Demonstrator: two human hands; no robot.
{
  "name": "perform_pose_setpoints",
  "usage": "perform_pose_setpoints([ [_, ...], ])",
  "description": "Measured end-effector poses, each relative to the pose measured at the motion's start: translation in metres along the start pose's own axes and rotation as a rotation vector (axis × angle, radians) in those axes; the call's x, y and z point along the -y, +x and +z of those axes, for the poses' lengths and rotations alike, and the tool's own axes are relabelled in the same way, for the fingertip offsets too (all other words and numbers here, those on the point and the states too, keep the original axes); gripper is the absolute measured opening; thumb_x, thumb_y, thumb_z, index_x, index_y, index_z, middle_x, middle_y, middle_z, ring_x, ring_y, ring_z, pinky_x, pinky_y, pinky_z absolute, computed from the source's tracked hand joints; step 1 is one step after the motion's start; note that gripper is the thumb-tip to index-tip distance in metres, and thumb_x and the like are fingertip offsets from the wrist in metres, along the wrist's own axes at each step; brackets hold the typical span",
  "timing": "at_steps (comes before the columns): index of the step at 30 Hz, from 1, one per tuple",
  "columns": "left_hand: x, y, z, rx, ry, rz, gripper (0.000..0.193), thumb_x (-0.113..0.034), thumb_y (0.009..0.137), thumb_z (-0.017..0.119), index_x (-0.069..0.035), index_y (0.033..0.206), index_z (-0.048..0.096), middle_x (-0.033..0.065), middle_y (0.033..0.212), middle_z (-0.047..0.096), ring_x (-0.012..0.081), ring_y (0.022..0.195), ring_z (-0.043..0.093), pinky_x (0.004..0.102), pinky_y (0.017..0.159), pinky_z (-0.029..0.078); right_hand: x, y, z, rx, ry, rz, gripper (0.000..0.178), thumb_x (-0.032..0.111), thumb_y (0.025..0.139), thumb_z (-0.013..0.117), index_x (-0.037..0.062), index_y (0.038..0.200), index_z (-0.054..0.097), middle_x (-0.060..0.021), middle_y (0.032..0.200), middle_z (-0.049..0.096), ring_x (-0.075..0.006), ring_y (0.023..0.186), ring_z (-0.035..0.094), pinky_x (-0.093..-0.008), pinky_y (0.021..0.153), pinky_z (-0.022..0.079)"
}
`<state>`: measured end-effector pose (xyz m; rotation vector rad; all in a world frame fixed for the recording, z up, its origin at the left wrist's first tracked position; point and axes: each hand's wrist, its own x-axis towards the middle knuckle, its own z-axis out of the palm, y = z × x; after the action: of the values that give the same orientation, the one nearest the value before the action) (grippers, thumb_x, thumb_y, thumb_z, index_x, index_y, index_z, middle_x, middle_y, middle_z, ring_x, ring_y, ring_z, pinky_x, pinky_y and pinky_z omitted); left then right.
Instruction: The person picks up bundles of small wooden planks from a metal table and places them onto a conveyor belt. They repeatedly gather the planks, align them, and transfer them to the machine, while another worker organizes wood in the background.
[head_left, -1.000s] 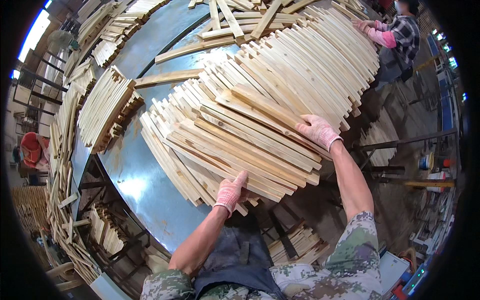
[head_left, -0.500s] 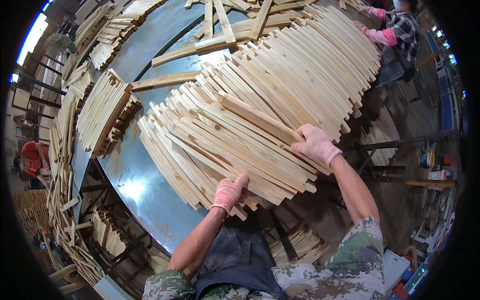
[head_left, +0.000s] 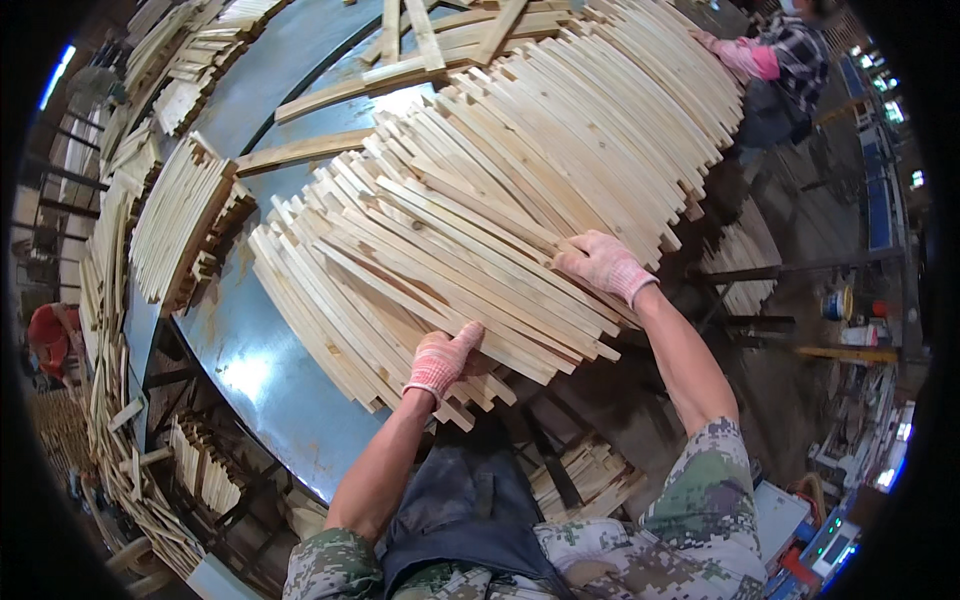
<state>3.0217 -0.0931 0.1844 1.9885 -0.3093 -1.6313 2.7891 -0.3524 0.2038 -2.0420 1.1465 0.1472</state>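
A broad row of pale wooden strips lies side by side across the metal table, several of them slanting over the others. My right hand, in a pink-white knit glove, is closed around the near end of a wooden strip that rests on the row. At the row's near edge, my left hand wears a matching glove and grips strip ends, its thumb on top. The other fingers of that hand are partly hidden.
The round metal table carries a smaller stack of strips at left and loose pieces at the back. A co-worker stands at the far right by the row. Another person in red is at far left.
The strip in my right hand, raised and tilted before, now lies lower among the others. My left hand stays at the near ends. The whole view has shifted slightly.
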Motion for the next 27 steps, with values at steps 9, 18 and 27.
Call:
perform_pose_setpoints([
  [9, 0.019, -0.002, 0.023, -0.275, -0.39, 0.124, 0.087, -0.023, 0.094, 0.084, -0.008, 0.159, 0.028, 0.0159, 0.105, 0.07, 0.0207, 0.07, 0.066, 0.0336, 0.056, 0.054, -0.008, 0.063, 0.014, -0.072, 0.152, -0.095, 0.072, 0.065, 0.105, 0.048, 0.0009, 0.123, 0.076, -0.0262, 0.117, 0.075, -0.0365, 0.112, 0.071, -0.0432, 0.102, 0.052],
  [18, -0.01, -0.01, 0.021, -0.207, -0.363, 0.261, 0.117, -0.012, 0.084, 0.09, -0.003, 0.17, 0.011, 0.0194, 0.14, 0.059, 0.0281, 0.112, 0.068, 0.0415, 0.088, 0.061, 0.099, 0.038, 0.026, -0.1, -0.157, 0.213, 0.092, 0.081, 0.092, 0.058, -0.0066, 0.113, 0.078, -0.0274, 0.116, 0.076, -0.0388, 0.113, 0.074, -0.0459, 0.098, 0.058],
  [27, 0.039, -0.055, -0.029, -0.287, -0.517, 0.499, 0.106, -0.009, 0.093, 0.081, -0.005, 0.171, 0.009, 0.0114, 0.135, 0.062, 0.0215, 0.11, 0.066, 0.035, 0.097, 0.056, 0.132, -0.069, 0.046, -0.297, 0.066, 0.086, 0.082, 0.071, 0.087, 0.065, -0.0101, 0.095, 0.077, -0.0301, 0.087, 0.074, -0.0418, 0.087, 0.077, -0.0511, 0.079, 0.06],
])
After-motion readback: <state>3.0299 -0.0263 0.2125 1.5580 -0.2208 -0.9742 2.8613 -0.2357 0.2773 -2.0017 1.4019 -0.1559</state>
